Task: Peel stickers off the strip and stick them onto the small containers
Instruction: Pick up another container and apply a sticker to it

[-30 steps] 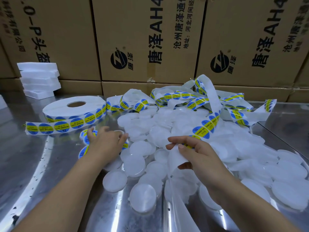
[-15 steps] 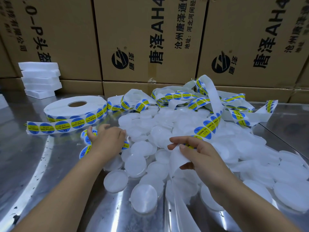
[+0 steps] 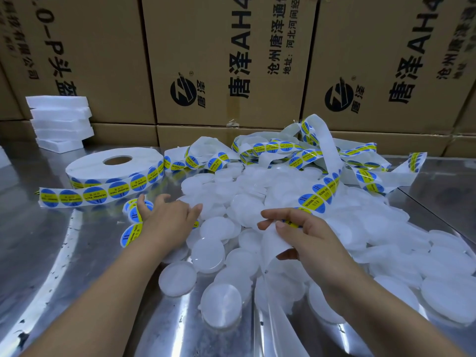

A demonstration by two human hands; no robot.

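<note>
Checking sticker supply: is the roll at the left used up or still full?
Mostly full: the roll lies flat, thickly wound around its small core, a sticker tail trailing out.

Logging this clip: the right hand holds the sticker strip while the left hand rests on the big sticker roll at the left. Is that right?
Not quite. In the head view the left hand is on the containers, short of the sticker roll. The right hand does hold the sticker strip.
</note>
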